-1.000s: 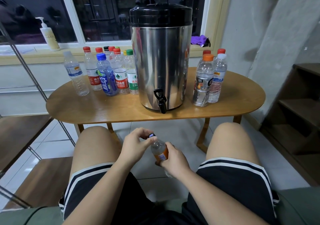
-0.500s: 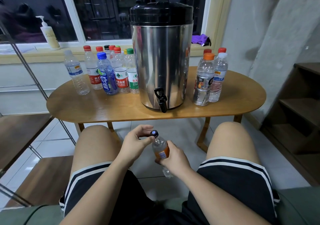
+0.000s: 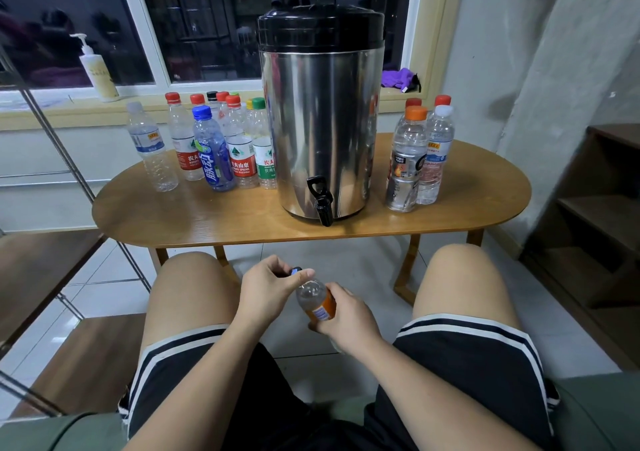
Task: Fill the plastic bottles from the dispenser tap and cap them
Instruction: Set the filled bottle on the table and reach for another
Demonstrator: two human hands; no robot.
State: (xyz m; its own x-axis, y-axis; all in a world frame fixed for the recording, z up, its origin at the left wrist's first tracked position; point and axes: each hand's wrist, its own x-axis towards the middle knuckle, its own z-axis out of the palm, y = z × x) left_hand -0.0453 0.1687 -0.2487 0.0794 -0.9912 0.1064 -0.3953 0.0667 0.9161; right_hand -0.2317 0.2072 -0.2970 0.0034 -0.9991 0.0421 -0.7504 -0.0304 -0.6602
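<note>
Short of the table edge [image 3: 311, 240], between your knees [image 3: 194, 277], your right hand [image 3: 348, 320] wraps the orange-labelled bottle [image 3: 314, 296], left hand [image 3: 265, 289] pinching its dark cap [image 3: 296, 271].

An oval wooden table [image 3: 207, 218] carries a steel dispenser [image 3: 320, 121] at its middle, its tap [image 3: 320, 201] facing the near edge. Capped plastic bottles [image 3: 214, 149] cluster left of it, and a smaller bottle group [image 3: 415, 159] stands right.
</note>
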